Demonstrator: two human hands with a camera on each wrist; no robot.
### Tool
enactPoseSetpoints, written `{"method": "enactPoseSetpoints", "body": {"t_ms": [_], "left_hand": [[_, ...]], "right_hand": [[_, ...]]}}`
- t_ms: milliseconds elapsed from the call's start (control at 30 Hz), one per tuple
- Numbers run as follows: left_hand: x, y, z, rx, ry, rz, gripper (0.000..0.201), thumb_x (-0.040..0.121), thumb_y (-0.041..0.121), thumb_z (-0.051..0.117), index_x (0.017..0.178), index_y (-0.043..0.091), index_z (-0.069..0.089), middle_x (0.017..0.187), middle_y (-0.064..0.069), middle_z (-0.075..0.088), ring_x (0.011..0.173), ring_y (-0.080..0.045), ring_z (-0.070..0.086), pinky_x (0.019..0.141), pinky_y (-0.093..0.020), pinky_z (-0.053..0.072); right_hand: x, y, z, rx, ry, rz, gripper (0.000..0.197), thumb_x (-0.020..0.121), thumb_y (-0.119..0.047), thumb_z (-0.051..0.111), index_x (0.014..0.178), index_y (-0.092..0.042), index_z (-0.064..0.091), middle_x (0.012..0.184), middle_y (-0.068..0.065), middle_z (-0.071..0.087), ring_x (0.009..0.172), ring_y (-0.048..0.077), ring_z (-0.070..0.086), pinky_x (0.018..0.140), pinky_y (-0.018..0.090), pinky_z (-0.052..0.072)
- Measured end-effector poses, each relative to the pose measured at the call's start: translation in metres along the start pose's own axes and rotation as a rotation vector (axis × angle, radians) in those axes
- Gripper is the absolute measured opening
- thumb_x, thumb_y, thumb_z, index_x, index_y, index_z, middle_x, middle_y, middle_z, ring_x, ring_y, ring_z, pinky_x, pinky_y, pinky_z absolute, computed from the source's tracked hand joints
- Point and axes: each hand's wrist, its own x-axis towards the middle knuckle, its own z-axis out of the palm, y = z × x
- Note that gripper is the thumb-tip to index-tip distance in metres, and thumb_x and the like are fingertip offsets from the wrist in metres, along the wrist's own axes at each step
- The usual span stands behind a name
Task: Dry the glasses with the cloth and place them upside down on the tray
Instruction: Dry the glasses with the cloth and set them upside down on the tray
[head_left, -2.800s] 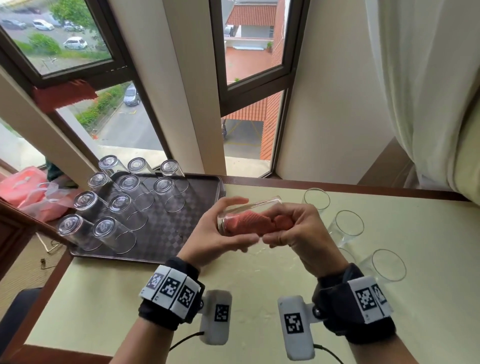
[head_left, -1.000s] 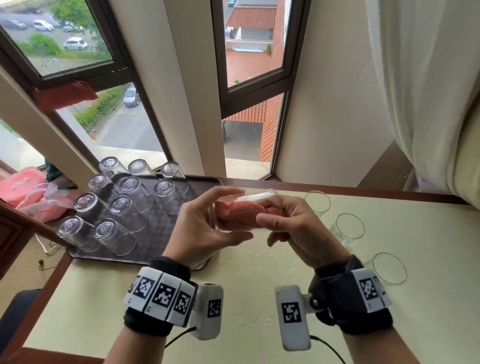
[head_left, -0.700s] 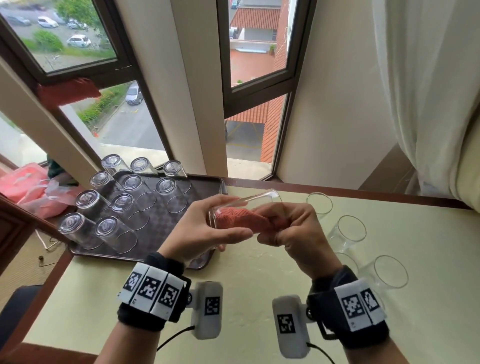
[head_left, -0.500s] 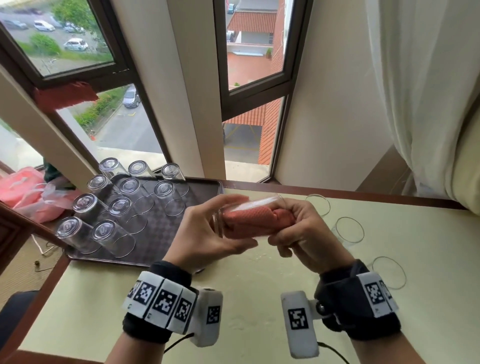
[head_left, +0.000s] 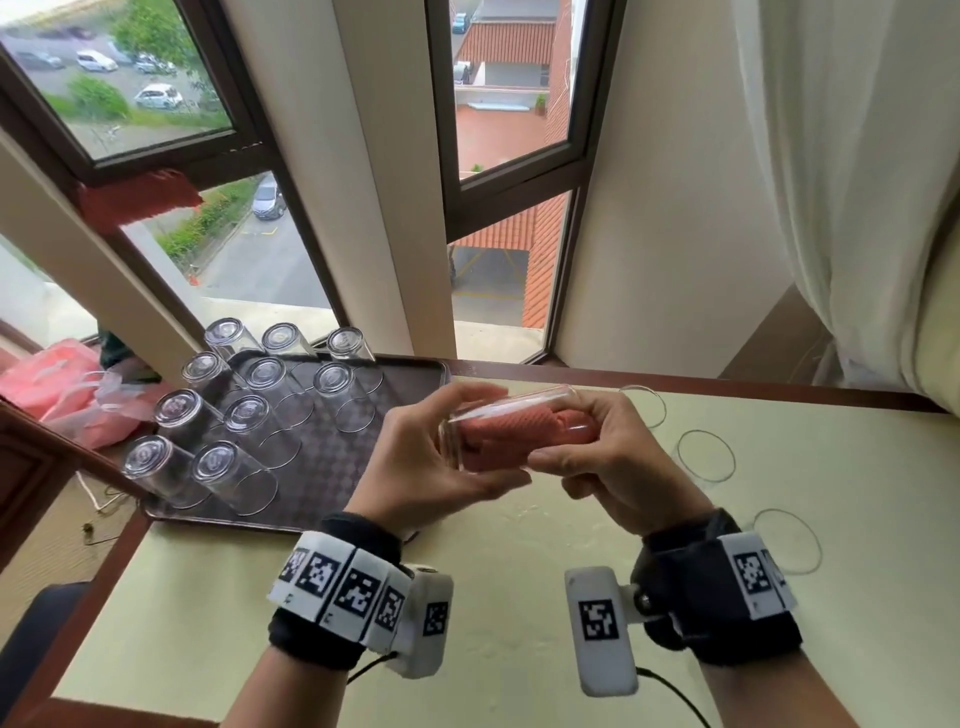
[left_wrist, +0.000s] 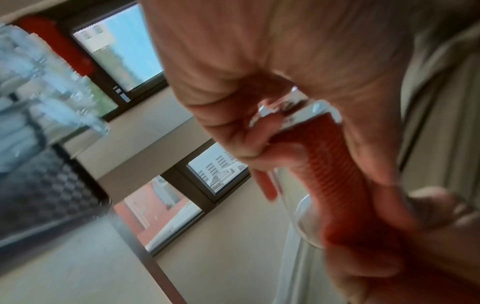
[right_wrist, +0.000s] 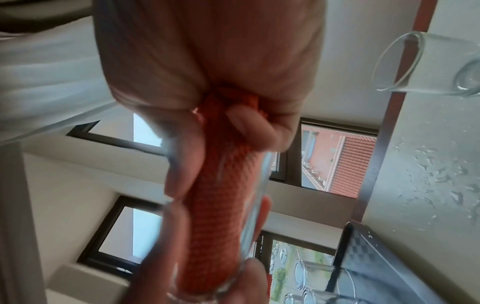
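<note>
— Glass (head_left: 506, 415), where is it from the head view?
— On its side above the table (head_left: 519, 597), left hand (head_left: 426, 467) curled round its base end, right hand (head_left: 602, 457) pinching the cloth (head_left: 519, 434) stuffed inside; tray (head_left: 332, 467) lies left.
— Left wrist view?
— Blurred; fingers (left_wrist: 259, 131) wrap the base.
— Right wrist view?
— Fingers (right_wrist: 249, 127) grip cloth at the mouth.

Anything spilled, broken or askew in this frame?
Nothing broken. Water droplets lie on the table near the upright glasses. The ten glasses on the tray stand upside down in neat rows. The held glass has the cloth inside.
</note>
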Motion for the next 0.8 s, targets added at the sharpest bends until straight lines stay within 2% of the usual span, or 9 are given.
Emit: {"method": "enactPoseSetpoints", "body": {"t_ms": [67,200,267,400,500,567,633,733,800], "left_hand": [[0.001,-0.001,0.003,-0.067,0.002,-0.068,0.070,0.058,0.027,0.092,0.121,0.018,0.065,0.107,-0.007,0.075,0.089,-0.020,0.075,0.076,-0.033,0.061],[0.003,0.001,0.008,-0.270,0.023,-0.303,0.063,0.055,0.036,0.086,0.112,0.018,0.068,0.085,-0.003,0.074,0.055,-0.012,0.060,0.045,-0.021,0.050],[0.002,0.002,0.005,-0.225,0.049,-0.242,0.060,0.054,0.031,0.092,0.109,0.019,0.070,0.087,-0.002,0.076,0.062,-0.014,0.066,0.051,-0.021,0.054],[0.003,0.002,0.002,-0.132,0.012,-0.078,0.065,0.057,0.018,0.098,0.114,0.020,0.068,0.106,-0.006,0.076,0.095,-0.023,0.074,0.077,-0.027,0.060],[0.005,0.001,0.003,-0.196,0.025,-0.185,0.063,0.054,0.020,0.097,0.111,0.016,0.070,0.100,-0.008,0.076,0.084,-0.021,0.074,0.068,-0.026,0.058],[0.005,0.001,0.005,-0.280,0.031,-0.321,0.061,0.052,0.033,0.090,0.107,0.013,0.071,0.082,-0.002,0.073,0.059,-0.018,0.060,0.049,-0.023,0.049],[0.004,-0.001,0.006,-0.344,0.041,-0.379,0.059,0.052,0.038,0.085,0.102,0.010,0.070,0.071,0.000,0.065,0.050,-0.015,0.046,0.040,-0.019,0.041],[0.002,0.004,0.003,-0.258,0.057,-0.289,0.058,0.055,0.025,0.098,0.104,0.012,0.070,0.076,-0.004,0.073,0.051,-0.015,0.059,0.045,-0.021,0.050],[0.000,0.007,0.003,-0.181,0.042,-0.206,0.059,0.054,0.015,0.096,0.107,0.013,0.069,0.092,-0.007,0.077,0.073,-0.017,0.072,0.061,-0.023,0.058]], "right_hand": [[0.001,-0.003,0.000,0.005,0.018,-0.022,0.037,0.055,0.004,0.073,0.092,0.001,0.071,0.072,0.010,0.064,0.054,0.013,0.054,0.040,0.019,0.040],[0.001,-0.005,0.008,-0.003,0.071,-0.082,0.048,0.053,0.023,0.049,0.068,-0.014,0.075,0.073,0.005,0.073,0.068,0.017,0.070,0.050,0.025,0.056],[0.000,-0.001,0.007,-0.006,0.055,-0.082,0.054,0.060,0.033,0.048,0.073,-0.012,0.074,0.075,0.004,0.073,0.069,0.016,0.069,0.053,0.026,0.057],[-0.003,0.003,-0.001,0.056,-0.020,-0.020,0.028,0.059,-0.002,0.080,0.084,-0.015,0.078,0.087,0.018,0.066,0.068,0.022,0.060,0.051,0.023,0.054],[-0.004,0.004,-0.001,0.082,0.013,-0.058,0.033,0.058,0.012,0.074,0.082,-0.010,0.079,0.079,0.016,0.069,0.062,0.018,0.061,0.049,0.022,0.052],[-0.006,0.004,0.004,0.087,0.056,-0.108,0.044,0.056,0.020,0.057,0.074,-0.013,0.080,0.075,0.008,0.073,0.069,0.017,0.068,0.054,0.023,0.056],[-0.007,0.007,0.006,0.063,0.090,-0.131,0.052,0.058,0.023,0.046,0.071,-0.015,0.079,0.078,0.004,0.074,0.078,0.019,0.071,0.056,0.026,0.058],[-0.007,0.011,0.005,0.054,0.055,-0.102,0.044,0.060,0.021,0.056,0.077,-0.013,0.079,0.080,0.011,0.071,0.072,0.021,0.067,0.053,0.025,0.055],[-0.009,0.010,0.000,0.083,-0.013,-0.053,0.029,0.062,0.002,0.073,0.086,-0.012,0.077,0.087,0.015,0.067,0.068,0.019,0.061,0.051,0.024,0.054]]}}
